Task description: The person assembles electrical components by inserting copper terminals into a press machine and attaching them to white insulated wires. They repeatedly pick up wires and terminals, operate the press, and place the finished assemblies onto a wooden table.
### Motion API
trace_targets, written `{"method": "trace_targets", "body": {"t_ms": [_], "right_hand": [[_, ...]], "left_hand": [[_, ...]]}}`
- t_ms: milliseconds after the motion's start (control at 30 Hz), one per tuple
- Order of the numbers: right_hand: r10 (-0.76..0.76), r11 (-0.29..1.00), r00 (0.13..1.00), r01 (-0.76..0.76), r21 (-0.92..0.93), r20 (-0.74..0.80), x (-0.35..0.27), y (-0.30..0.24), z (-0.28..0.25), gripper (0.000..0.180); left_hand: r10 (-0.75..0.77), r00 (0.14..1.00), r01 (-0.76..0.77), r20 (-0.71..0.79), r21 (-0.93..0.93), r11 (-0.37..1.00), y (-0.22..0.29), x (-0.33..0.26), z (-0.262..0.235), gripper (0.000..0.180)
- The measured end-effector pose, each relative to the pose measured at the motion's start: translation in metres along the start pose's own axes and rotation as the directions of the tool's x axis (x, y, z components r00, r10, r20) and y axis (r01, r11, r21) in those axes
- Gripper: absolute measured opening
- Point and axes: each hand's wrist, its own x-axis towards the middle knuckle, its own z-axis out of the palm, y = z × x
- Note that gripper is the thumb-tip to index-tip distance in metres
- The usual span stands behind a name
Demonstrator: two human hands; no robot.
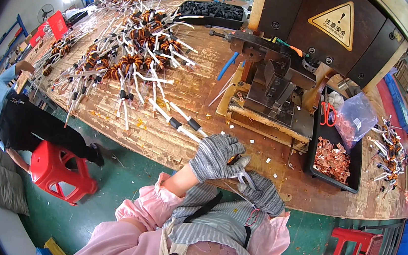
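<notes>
My left hand [216, 157], in a grey knitted glove, is closed round a wire-wound coil [234, 158]; only a sliver of its orange and black winding shows. Two white-sleeved leads with black sleeves [193, 124] stick out from this hand toward the far left. My right hand [264, 195], gloved alike, is closed on a white lead [246, 179] just to the right of the coil. Both hands are close together at the table's front edge. Most of the coil is hidden by my left fingers.
A press machine [280, 91] stands ahead on the wooden table [181, 147]. Right of it, a black tray [355, 179] holds copper terminals [332, 158], red-handled scissors [328, 114] and a plastic bag [355, 118]. Many similar coils [128, 62] lie piled at left. Red stools [58, 171] flank me.
</notes>
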Motion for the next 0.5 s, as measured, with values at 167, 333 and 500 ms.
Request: {"method": "trace_targets", "body": {"t_ms": [167,333,500], "right_hand": [[-0.036,0.999,0.999,0.036,-0.018,-0.008,0.0003,0.0015,0.0005,0.039],[-0.031,0.999,1.0,0.031,-0.013,-0.004,0.0003,0.0048,0.0007,0.039],[-0.018,0.999,1.0,0.017,-0.041,-0.006,0.0005,0.003,0.0004,0.039]], "left_hand": [[-0.01,1.0,0.01,0.015,0.005,1.0,-0.0005,0.0,0.0006,0.022],[-0.015,1.0,0.015,0.012,-0.01,1.0,-0.0017,-0.001,0.0022,0.023],[-0.01,1.0,0.011,0.023,-0.01,1.0,-0.0012,-0.0002,0.0016,0.023]]}}
